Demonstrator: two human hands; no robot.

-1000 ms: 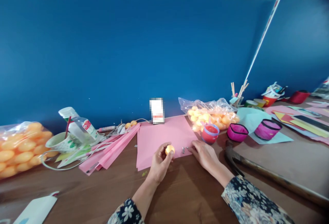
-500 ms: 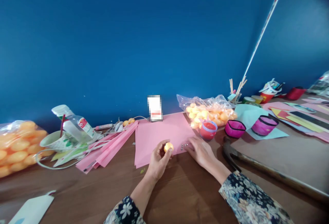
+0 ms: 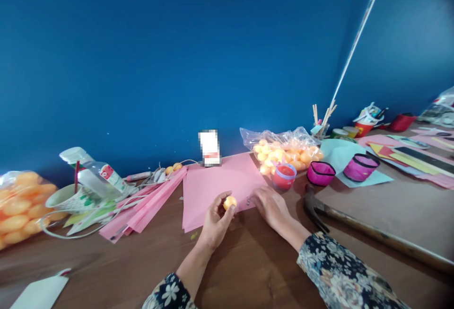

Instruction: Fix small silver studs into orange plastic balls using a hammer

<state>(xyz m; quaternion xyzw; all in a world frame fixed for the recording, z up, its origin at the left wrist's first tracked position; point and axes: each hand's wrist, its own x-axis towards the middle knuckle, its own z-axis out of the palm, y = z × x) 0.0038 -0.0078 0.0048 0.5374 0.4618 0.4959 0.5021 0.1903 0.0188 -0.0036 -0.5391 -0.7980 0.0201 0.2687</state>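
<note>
Holding an orange ball [image 3: 230, 202] in its fingertips, the left hand [image 3: 216, 221] sat just off the pink sheet's [image 3: 220, 183] near edge, as it had a second before. Fingers closed round the ball; it is round, so no long axis or heading showed. Right hand [image 3: 271, 205] lay flat, fingers loosely spread, tips by small metal bits [image 3: 248, 200], barely shifted. Work looked paused mid-hold.
</note>
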